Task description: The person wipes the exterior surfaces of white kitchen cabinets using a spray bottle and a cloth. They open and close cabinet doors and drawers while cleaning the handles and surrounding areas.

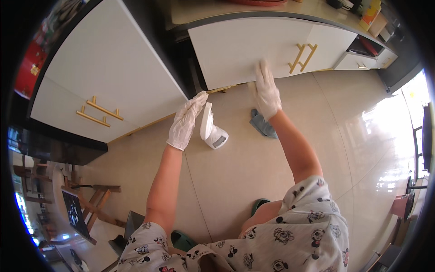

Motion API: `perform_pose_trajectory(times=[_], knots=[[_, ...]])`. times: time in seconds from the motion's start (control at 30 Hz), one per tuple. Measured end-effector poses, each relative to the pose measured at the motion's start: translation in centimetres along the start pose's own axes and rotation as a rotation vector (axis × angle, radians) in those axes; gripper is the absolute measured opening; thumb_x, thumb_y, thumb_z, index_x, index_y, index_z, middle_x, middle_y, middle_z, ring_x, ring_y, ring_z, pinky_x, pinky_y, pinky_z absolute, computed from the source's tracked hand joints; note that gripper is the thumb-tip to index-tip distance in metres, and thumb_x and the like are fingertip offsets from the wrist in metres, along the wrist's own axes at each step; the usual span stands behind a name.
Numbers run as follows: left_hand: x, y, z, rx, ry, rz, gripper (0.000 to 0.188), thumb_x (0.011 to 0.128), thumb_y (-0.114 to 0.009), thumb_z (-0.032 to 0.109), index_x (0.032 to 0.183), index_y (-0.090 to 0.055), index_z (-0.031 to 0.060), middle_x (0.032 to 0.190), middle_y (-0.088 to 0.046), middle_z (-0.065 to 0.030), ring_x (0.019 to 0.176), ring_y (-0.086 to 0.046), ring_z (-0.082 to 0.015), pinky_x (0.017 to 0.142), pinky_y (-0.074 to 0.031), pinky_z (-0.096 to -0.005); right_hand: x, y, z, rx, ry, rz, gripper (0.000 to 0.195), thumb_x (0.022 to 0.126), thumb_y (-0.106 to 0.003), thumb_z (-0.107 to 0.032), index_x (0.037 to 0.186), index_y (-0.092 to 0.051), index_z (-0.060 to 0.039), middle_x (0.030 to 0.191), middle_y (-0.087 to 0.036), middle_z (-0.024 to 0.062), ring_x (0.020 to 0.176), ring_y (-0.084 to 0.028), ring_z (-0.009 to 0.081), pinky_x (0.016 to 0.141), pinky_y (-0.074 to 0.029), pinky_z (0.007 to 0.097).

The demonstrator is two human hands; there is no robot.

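My left hand (185, 119), in a thin whitish glove, is held out flat beside the edge of the left white cabinet (98, 61); I cannot tell if it touches. Just right of it a white spray bottle (216, 136) stands on the tiled floor. My right hand (266, 91), gloved alike and partly blurred, is stretched out before the white cabinet door (244, 44) with nothing in it. Contact with that door is unclear. Under the right wrist lies a crumpled blue cloth (261, 125), partly hidden by the hand.
Gold bar handles (302, 58) jut from the facing doors, and more handles (100, 111) from the left cabinet. A dark gap (190, 64) separates the cabinets. At far right a drawer (355, 62) is pulled out. A wooden folding chair (91, 207) stands at lower left.
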State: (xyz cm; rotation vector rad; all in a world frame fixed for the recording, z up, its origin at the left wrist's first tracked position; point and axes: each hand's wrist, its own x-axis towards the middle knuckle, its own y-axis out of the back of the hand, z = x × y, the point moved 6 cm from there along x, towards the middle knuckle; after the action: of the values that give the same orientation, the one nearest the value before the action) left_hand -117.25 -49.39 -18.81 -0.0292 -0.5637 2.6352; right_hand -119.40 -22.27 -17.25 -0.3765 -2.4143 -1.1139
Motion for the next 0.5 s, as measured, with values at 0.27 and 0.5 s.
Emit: perform_pose_trajectory(times=[0.27,0.5], knots=[[0.3,0.7,-1.5,-0.252,0.085,-0.005,0.047,0.11,-0.047,0.022,0.148,-0.046,-0.0063,0.153,-0.049,-0.0134,0.14,-0.049,-0.0198,0.121,-0.036,-0.0303,-14.3,-2.1,11.5,-0.31,-0.471,-0.227,0.044,0.097,-0.062,-0.016,0.14,-0.057,-0.0205,0.128,-0.056,0.0193,0.12,-0.054,0.0409,0.102,-0.047,0.0483],[-1.2,0.0,0.2,-0.085,-0.009,-0.01,0.044,0.111,-0.045,0.019,0.146,-0.049,-0.0065,0.15,-0.053,-0.0152,0.14,-0.05,-0.0215,0.12,-0.037,-0.0302,4.5,6.5,0.1,-0.187,-0.036,0.857,0.038,0.088,-0.072,-0.015,0.126,-0.063,-0.0116,0.136,-0.052,0.0166,0.126,-0.048,0.0405,0.103,-0.042,0.0507]])
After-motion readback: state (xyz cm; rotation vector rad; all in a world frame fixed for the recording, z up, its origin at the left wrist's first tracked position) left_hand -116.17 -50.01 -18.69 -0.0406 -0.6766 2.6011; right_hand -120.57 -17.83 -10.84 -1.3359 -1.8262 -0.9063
